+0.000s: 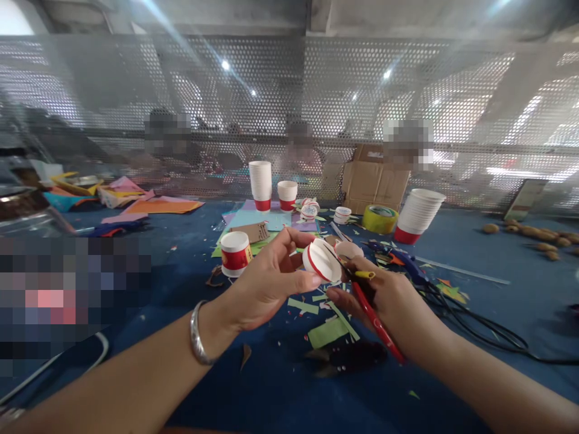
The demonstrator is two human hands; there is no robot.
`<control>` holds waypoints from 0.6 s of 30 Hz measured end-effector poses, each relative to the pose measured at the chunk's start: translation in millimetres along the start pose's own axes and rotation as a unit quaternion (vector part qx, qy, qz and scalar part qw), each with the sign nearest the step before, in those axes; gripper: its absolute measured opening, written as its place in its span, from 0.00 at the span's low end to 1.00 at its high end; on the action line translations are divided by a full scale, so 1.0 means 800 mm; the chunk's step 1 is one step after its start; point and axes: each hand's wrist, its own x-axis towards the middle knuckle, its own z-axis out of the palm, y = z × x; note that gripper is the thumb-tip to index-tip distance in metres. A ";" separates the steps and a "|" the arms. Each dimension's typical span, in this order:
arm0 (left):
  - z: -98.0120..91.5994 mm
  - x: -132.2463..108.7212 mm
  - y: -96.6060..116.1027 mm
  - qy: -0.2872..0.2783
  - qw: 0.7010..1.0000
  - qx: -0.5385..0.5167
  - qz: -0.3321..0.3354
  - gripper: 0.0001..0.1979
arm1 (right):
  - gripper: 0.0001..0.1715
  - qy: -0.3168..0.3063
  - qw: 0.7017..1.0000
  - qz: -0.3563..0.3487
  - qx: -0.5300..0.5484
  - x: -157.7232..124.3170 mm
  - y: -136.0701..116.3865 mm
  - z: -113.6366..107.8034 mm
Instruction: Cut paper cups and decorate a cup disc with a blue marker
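Observation:
My left hand [275,277] holds the cut-down bottom of a paper cup [322,260], white with a red band, tilted with its open side toward the right. Closed around red-handled scissors [376,322] is my right hand [384,295]; their thin dark tip reaches the cup's inside edge. A yellow part shows near the fingers. Below the hands lie black snips [348,360] and green paper scraps [328,333]. Left of my left hand stands a red and white paper cup [236,253]. Another pale round piece [349,249] sits partly behind my right hand.
Stacked paper cups [260,185] stand at the back, with another stack [418,214] leaning at right. Yellow tape [380,219], a cardboard box [376,184] and a blue glue gun [409,265] with a black cable lie nearby. Coloured paper [163,205] is at left.

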 end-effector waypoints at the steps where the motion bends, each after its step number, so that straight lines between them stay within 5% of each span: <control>1: 0.000 0.000 0.000 0.001 1.000 0.000 -0.001 0.23 | 0.24 0.001 1.000 0.000 0.004 0.000 0.001 0.000; 18: 0.007 -0.003 0.005 0.038 0.999 0.003 -0.013 0.23 | 0.26 0.004 0.999 0.006 -0.053 0.000 -0.004 -0.015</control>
